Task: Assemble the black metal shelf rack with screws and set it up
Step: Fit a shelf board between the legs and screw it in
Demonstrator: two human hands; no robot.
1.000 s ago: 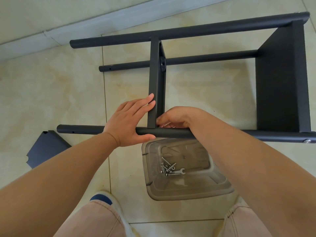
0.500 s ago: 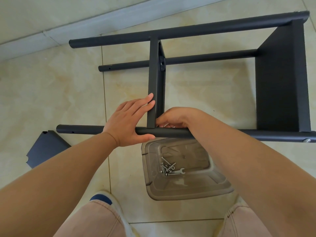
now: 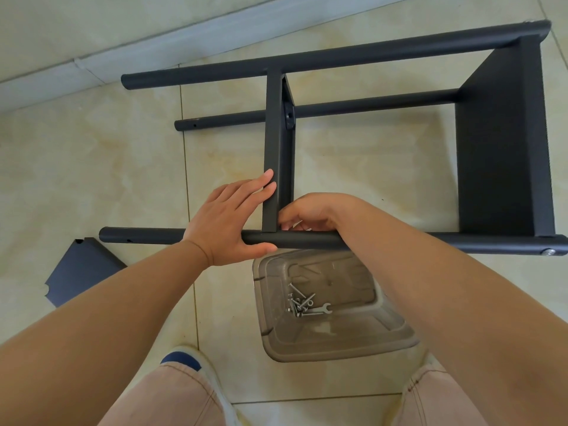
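The black metal rack (image 3: 504, 142) lies on its side on the tiled floor, with three poles showing and two shelf panels fixed between them. My left hand (image 3: 229, 221) lies flat against the middle shelf panel (image 3: 275, 149), fingers straight, thumb under the near pole (image 3: 307, 239). My right hand (image 3: 310, 212) is curled at the joint of that panel and the near pole, fingertips pinching something small and pale that is mostly hidden. A screw head (image 3: 550, 252) shows at the near pole's right end.
A clear plastic bin (image 3: 332, 339) with several loose screws and a small wrench (image 3: 316, 310) stands on the floor under the near pole. A spare black shelf panel (image 3: 83, 269) lies at the left. My shoe (image 3: 184, 361) and knees are at the bottom; a wall skirting runs along the top left.
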